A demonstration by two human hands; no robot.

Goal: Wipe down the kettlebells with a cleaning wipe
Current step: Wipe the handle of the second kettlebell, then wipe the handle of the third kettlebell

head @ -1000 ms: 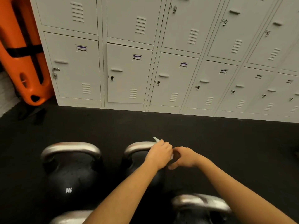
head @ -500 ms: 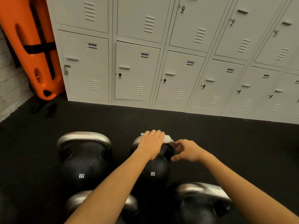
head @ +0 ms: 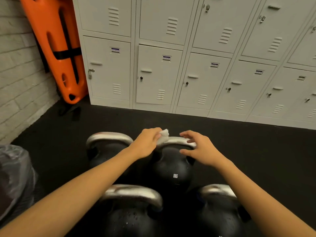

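Four kettlebells stand grouped on the black floor (head: pixel 256 159), two beneath the forearms and two under the hands. Left hand (head: pixel 147 144) is closed around a bunched white cleaning wipe (head: pixel 163 136), pressing it against the left end of the steel handle (head: pixel 177 140) of the far right kettlebell (head: pixel 171 168). Right hand (head: pixel 201 148) holds nothing; its fingers are spread wide, hovering at the handle's right end, contact not confirmable. The far left kettlebell (head: pixel 106 147) sits just beside the left wrist.

Assessment: handle wiping is in progress. Recommended practice: steady the bell with the free hand, wrap the wipe fully around the bar and draw it end to end, covering the underside, then continue down the horns and body. Droplets show on the near left kettlebell (head: pixel 130 218), suggesting it is already treated.
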